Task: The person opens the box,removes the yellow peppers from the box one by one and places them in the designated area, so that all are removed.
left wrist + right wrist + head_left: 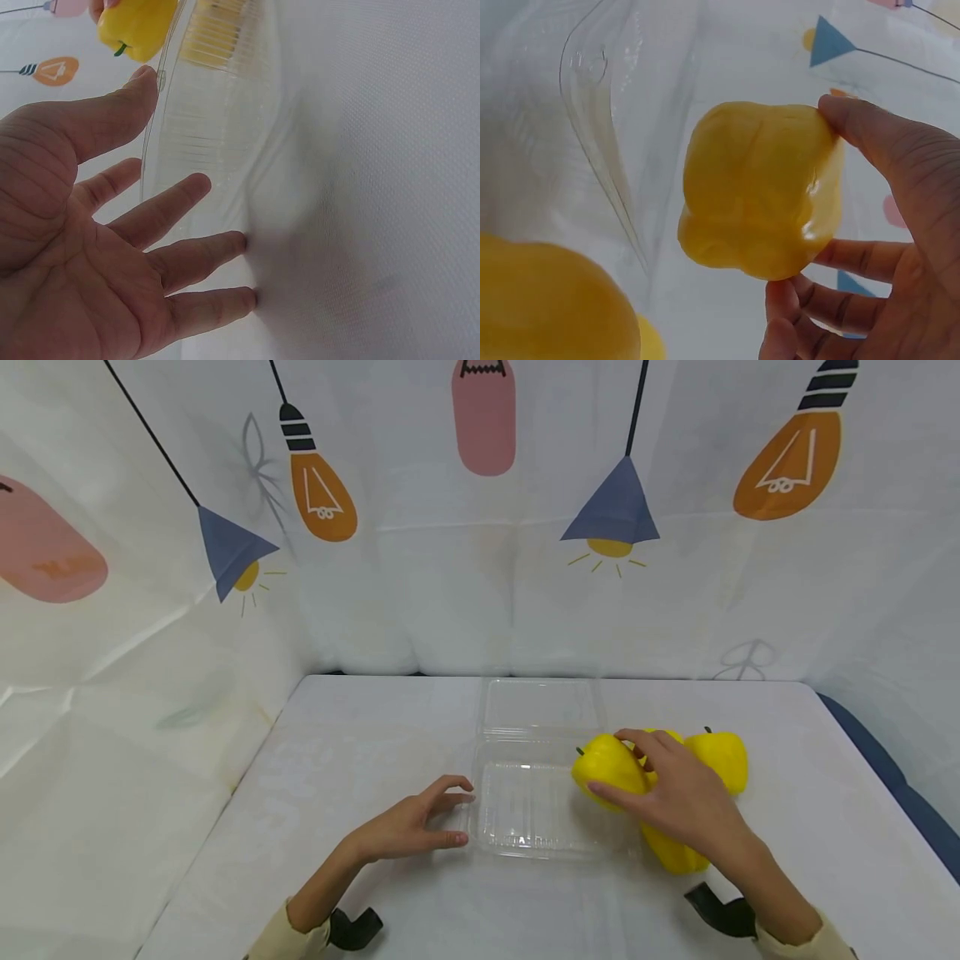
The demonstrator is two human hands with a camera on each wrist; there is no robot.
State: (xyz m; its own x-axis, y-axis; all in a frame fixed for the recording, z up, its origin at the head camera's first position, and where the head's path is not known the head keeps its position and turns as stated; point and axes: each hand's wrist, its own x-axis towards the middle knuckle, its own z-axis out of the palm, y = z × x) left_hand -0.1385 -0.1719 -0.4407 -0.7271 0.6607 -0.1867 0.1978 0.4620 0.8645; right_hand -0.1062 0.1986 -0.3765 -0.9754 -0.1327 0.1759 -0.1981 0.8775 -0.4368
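My right hand grips a yellow bell pepper between thumb and fingers, over the right side of a clear plastic clamshell box. In the right wrist view the held bell pepper shows its lobed end, clasped by the thumb and fingertips. The box lies with its lid folded back, away from me. At the box's left edge is my left hand, fingers spread. The left wrist view shows that hand with its thumb at the box rim and its fingers beside the wall.
More yellow bell peppers lie right of the box, one at the back and one in front, partly behind my right hand. The white tabletop ends at a lamp-printed cloth.
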